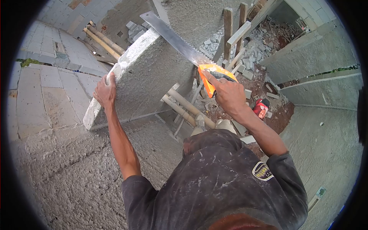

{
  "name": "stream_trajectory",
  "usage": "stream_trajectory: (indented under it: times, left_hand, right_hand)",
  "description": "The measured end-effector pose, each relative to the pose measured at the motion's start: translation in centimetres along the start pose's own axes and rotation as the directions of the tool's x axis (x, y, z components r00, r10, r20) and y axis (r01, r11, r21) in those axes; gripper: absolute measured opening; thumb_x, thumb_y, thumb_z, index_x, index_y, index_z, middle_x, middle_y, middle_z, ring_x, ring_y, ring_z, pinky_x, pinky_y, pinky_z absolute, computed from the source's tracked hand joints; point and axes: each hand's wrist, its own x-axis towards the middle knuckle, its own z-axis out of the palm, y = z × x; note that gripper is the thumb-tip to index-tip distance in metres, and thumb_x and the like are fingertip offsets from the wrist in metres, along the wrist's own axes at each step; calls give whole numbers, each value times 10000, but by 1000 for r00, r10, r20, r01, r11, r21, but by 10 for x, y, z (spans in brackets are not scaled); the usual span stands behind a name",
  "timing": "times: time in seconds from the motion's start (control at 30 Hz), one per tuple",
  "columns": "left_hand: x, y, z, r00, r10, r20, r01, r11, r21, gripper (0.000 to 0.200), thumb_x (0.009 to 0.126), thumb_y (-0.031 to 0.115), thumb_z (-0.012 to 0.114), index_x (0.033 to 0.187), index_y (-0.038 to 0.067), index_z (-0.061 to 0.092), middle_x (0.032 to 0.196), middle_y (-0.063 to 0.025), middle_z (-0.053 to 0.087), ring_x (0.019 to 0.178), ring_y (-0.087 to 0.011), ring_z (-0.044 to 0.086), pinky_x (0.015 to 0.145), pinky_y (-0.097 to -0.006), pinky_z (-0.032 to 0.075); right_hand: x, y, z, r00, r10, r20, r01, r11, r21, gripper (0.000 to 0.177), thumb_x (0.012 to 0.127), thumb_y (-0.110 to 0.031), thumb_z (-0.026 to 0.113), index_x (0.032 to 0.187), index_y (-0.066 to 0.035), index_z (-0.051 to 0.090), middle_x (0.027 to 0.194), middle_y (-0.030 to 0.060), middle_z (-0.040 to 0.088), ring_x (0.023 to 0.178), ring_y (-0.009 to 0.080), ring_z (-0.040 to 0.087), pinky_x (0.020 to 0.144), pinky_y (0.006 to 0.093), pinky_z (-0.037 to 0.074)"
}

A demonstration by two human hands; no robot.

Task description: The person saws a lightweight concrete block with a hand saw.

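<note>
My right hand (231, 92) is closed round the orange handle of a hand saw (174, 42), its index finger stretched along the grip. The toothed blade points up and to the left, and it passes over the far end of a rough grey wall (149, 76). Whether the teeth touch the wall cannot be told. On the left, my left hand (105, 92) grips the pale top edge of that wall, thumb on the near side and the fingers partly hidden behind it.
Bamboo poles (180, 105) jut out below the wall near my feet. Upright timber planks (228, 28) stand beyond the saw. Broken block rubble (249, 63) covers the ground, with a red and black object (261, 108) to the right. More bamboo poles (103, 40) lie behind the wall.
</note>
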Motion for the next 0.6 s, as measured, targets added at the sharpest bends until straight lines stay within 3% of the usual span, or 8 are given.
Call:
stream_trajectory:
  times: [0.07, 0.17, 0.37, 0.43, 0.5, 0.53, 0.6]
  left_hand:
    - [5, 4, -3, 1000, 6, 0, -6, 999, -34, 690, 891, 686, 418, 1286, 153, 611, 1249, -143, 599, 1236, -332, 495, 1126, -542, 189]
    - [8, -3, 0, 998, 61, -24, -62, 997, -39, 680, 890, 686, 419, 1284, 167, 615, 1246, -139, 602, 1226, -334, 501, 1125, -539, 187]
    - [6, 1, -1, 999, 26, -31, -26, 1000, 7, 674, 886, 677, 441, 1285, 163, 616, 1225, -124, 606, 1221, -322, 503, 1118, -516, 198]
    - [0, -4, 2, 999, 30, -39, -29, 999, 18, 680, 884, 679, 442, 1285, 158, 616, 1220, -124, 606, 1223, -319, 501, 1119, -511, 201]
    - [4, 1, -1, 999, 17, -30, -17, 1000, -20, 680, 887, 676, 442, 1284, 152, 617, 1237, -127, 602, 1222, -315, 500, 1116, -504, 206]
    - [4, -2, 1, 997, 43, -59, -45, 999, -29, 675, 889, 676, 438, 1280, 157, 621, 1245, -129, 607, 1205, -316, 516, 1101, -496, 231]
    - [17, -1, 2, 996, 50, -79, -53, 998, -28, 671, 892, 674, 434, 1278, 158, 622, 1244, -128, 611, 1196, -319, 525, 1093, -490, 243]
  right_hand:
    - [48, -7, 15, 990, -54, -128, 51, 998, -25, 747, 819, -68, 569, 1486, -306, 332, 723, 115, 624, 614, 279, 649, 545, 411, 518]
    - [86, -36, -4, 985, -48, -165, 50, 999, 7, 730, 830, -57, 557, 1484, -290, 333, 743, 124, 628, 623, 280, 648, 556, 402, 522]
    - [-13, 3, 9, 999, -46, -26, 45, 998, -46, 778, 800, -77, 591, 1492, -309, 322, 749, 105, 625, 636, 280, 648, 550, 403, 525]
    - [-18, 8, 11, 997, -46, -60, 47, 999, 21, 753, 803, -74, 591, 1478, -309, 356, 701, 79, 598, 610, 255, 637, 512, 386, 499]
    - [47, -4, 6, 988, -24, -151, 30, 999, 35, 728, 811, -78, 567, 1468, -315, 359, 747, 108, 624, 643, 297, 644, 524, 434, 501]
    - [86, -10, 8, 972, -81, -222, 103, 991, 88, 663, 834, -70, 542, 1447, -268, 386, 747, 120, 632, 631, 310, 649, 534, 436, 502]
    - [126, -44, -8, 986, -22, -165, 50, 985, 163, 637, 838, -66, 545, 1437, -216, 392, 751, 130, 644, 634, 312, 660, 549, 435, 506]
